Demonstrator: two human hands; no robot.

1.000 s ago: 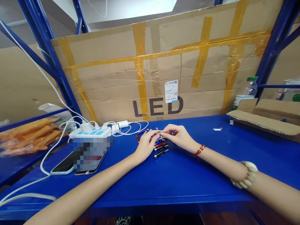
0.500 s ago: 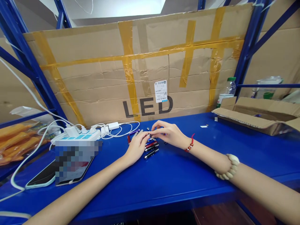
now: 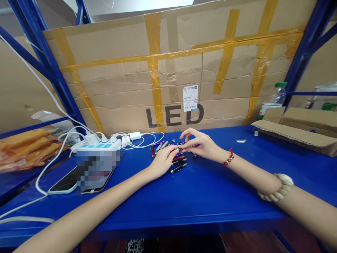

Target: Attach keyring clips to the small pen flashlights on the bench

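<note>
My left hand (image 3: 162, 162) reaches over a pile of short pen-like tubes, its thumb and fingers closed in a pinch. My right hand (image 3: 202, 146) meets it from the right, thumb and index finger pinched together, the other fingers arched. A small shiny metal piece (image 3: 180, 150) shows at the fingertips of both hands; its exact kind is too small to tell. In front of the fingers lie a black tube with silver ends (image 3: 178, 168) and a dark red tube (image 3: 178, 158). Silver tubes (image 3: 163, 145) and a red one (image 3: 152, 151) lie behind my left hand, which partly hides the pile.
Small dark metal bits (image 3: 195, 155) lie under my right hand. Left stand a white power strip (image 3: 97, 149) with tangled cables and two phones (image 3: 63, 179). An open carton (image 3: 295, 131) and a bottle (image 3: 273, 100) are at right; a large cardboard sheet (image 3: 118, 88) walls the back.
The view has swung left, so everything appears shifted right. Both hands remain together over the tubes, fingertips still meeting at the small metal piece; more metal bits show beneath my right hand.
</note>
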